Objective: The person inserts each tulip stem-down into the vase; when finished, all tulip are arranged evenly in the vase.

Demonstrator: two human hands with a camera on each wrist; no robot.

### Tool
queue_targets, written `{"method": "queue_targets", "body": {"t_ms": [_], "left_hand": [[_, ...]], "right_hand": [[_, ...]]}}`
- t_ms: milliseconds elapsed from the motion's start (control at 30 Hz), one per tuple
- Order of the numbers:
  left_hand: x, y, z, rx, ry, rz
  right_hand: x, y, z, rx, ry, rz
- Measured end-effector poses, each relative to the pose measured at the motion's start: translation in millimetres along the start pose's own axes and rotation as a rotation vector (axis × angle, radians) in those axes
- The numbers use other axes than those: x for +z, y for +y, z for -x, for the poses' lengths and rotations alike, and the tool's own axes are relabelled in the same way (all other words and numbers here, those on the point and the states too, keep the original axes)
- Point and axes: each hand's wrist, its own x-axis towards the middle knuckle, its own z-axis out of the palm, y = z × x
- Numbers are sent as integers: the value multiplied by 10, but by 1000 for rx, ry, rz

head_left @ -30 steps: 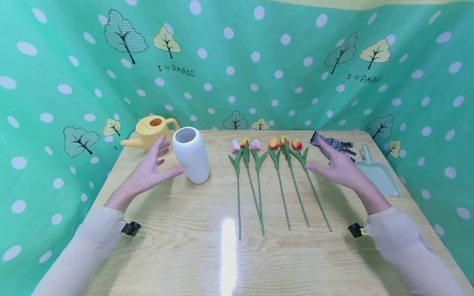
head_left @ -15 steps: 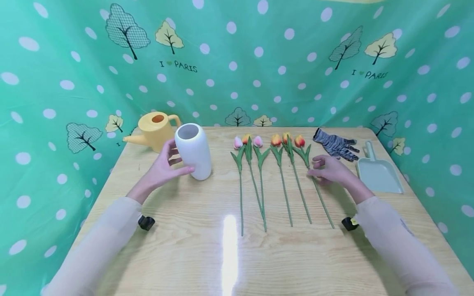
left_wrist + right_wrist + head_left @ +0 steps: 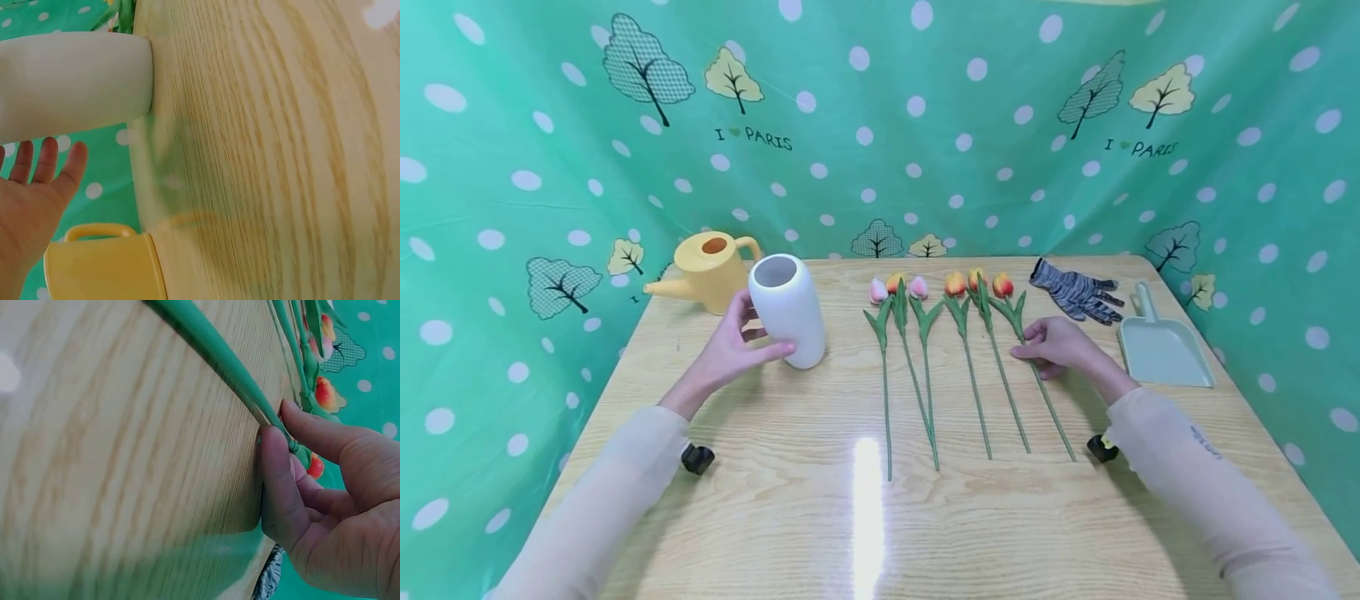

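The white vase (image 3: pixel 797 321) stands upright on the table's left half. Around its left side my left hand (image 3: pixel 730 343) is spread, thumb across the front in the head view. In the left wrist view the fingers (image 3: pixel 70 169) are fairly straight, tips right at the vase wall. My right hand (image 3: pixel 1058 343) pinches the stem of the rightmost red-orange tulip (image 3: pixel 1054 406) just below its leaves; the right wrist view shows this green stem (image 3: pixel 219 356) between thumb and fingertip. Several other tulips (image 3: pixel 972 367), pink and orange-yellow, lie side by side with their stems toward me.
Behind the vase at left is a yellow watering can (image 3: pixel 711 271). A patterned glove (image 3: pixel 1075 290) and a pale green dustpan (image 3: pixel 1165 350) lie to the right. Green dotted cloth (image 3: pixel 880 108) hangs around the wooden table (image 3: pixel 760 500).
My left hand has moved in from the left to the vase's side. The right hand has come down to the rightmost tulip and pinched its stem. The vase stays in place.
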Motion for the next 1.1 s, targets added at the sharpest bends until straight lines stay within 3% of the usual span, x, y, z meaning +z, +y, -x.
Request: {"method": "queue_targets", "body": {"t_ms": [100,333,500,800,1100], "left_hand": [[20,38,-9,8,9,-21],[-4,-180,-104,9,43,-15],[-5,-234,-122,16,40,17],[-3,-161,-179,38,39,-27],[72,12,-76,35,50,15]], "right_hand": [[-11,9,-9,11,-8,-22],[-34,16,-16,21,-15,-70],[-40,34,-24,32,-35,-88],[-98,61,-18,28,-56,-138],[-143,71,22,39,-116,-151]]}}
